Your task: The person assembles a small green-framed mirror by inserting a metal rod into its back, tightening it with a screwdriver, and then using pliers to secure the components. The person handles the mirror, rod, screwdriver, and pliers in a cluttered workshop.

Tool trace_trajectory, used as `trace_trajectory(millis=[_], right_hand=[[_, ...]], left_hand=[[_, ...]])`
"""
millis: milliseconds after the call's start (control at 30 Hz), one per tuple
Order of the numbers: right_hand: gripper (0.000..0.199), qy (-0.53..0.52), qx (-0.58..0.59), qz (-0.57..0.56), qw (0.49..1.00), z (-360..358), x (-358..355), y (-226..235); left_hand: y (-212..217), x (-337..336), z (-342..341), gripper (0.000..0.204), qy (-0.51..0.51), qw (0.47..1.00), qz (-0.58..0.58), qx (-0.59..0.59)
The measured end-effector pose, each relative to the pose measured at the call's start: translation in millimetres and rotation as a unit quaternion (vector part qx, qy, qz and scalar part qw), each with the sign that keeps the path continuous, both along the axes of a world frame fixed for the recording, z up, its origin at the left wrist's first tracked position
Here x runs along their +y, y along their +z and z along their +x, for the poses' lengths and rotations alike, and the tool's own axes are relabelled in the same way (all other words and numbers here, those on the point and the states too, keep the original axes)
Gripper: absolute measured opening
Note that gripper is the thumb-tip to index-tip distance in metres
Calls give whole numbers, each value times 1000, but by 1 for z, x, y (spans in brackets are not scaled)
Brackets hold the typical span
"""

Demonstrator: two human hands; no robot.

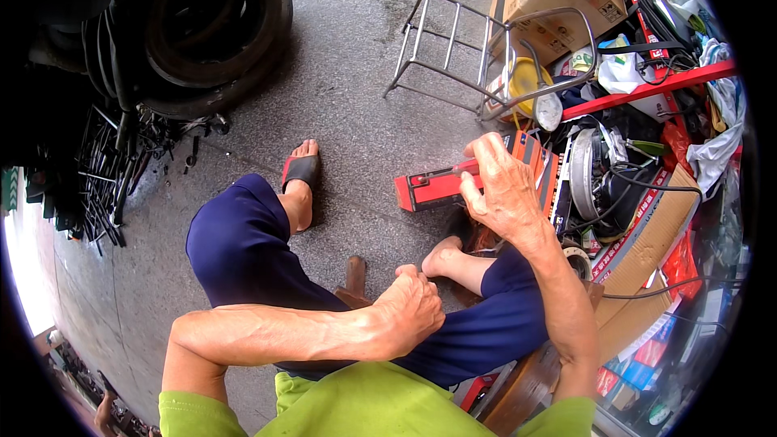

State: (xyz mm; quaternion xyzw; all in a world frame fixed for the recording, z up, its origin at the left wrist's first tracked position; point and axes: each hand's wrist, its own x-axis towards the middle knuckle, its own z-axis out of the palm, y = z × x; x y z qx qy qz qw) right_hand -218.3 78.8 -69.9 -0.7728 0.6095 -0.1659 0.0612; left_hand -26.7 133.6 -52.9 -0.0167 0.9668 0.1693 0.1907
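My left hand (407, 313) is in front of my lap, its fingers curled into a fist. Whatever it may hold is hidden. My right hand (506, 190) is raised over my right foot, fingers half curled and the thumb apart from them. Beyond its fingertips, a long red box-like thing with black trim (425, 193) lies low near the floor. Part of it disappears behind the hand, and I see no clear grip on it. An orange striped box (530, 154) sits just past the right hand.
Tyres (271, 28) are stacked at the far left, above a heap of dark metal tools (113, 170). A metal rack (441, 71) stands ahead, near a cardboard box (562, 12). Bags, cables and a flattened carton (647, 247) crowd the right. A wooden seat (526, 388) is under me.
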Motion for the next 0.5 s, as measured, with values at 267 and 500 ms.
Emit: trace_trajectory(millis=[267,500], right_hand=[[14,-26,73,125,989,-2,3,1],[18,-10,25,3,1000,1,-1,-1]], left_hand=[[1,0,-2,15,-2,1000,-28,-6],[1,0,-1,16,5,1000,-26,-8]])
